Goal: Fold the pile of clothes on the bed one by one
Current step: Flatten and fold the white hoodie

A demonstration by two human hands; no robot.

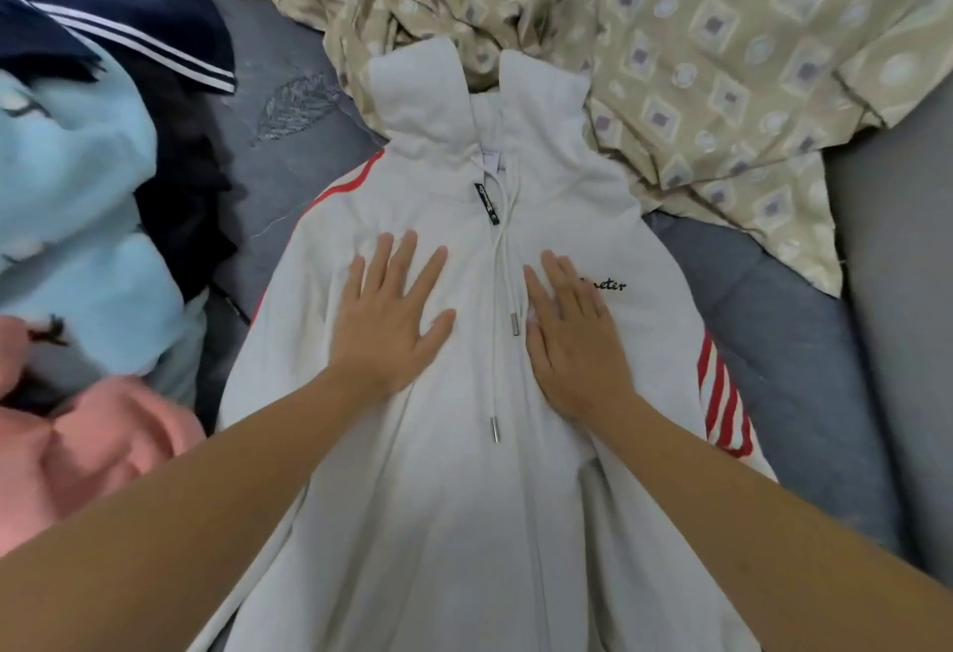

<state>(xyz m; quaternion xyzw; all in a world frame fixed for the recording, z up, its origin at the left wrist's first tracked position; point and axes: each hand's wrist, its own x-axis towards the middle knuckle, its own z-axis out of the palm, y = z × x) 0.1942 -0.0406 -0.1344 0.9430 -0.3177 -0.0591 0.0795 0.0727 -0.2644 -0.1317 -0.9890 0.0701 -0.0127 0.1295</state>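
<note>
White hooded sweatshirt (464,471): lies front up and spread flat on the grey bed (773,368), hood (479,105) at the far end, hem cut off by the lower edge of the view. Black script on the chest reads "…eter"; its first letters are hidden under the right hand (572,337). A black neck tab (487,203) just beyond the left hand's fingertips carries white lettering too small to read; a white tag inside the collar is likewise illegible. Red stripes (722,393) run down the sleeve outward of the right hand, and a thinner red stripe shows on the shoulder outward of the left hand (392,321).

Hands: both rest palm down on the chest of the sweatshirt. Left fingers (407,259) straight and slightly spread; right fingers (562,280) straight and close together. Neither grips the cloth. Two white drawcords with metal tips (496,430) hang down the gap between the two hands.

Pile of clothes (77,218): well out to the left of the left hand; light blue, navy with white stripes, black and pink pieces, partly cut off by the frame edge, individual garments hard to tell apart.

Beige patterned cloth (722,58): crumpled beyond the fingertips, the hood lying against it.
</note>
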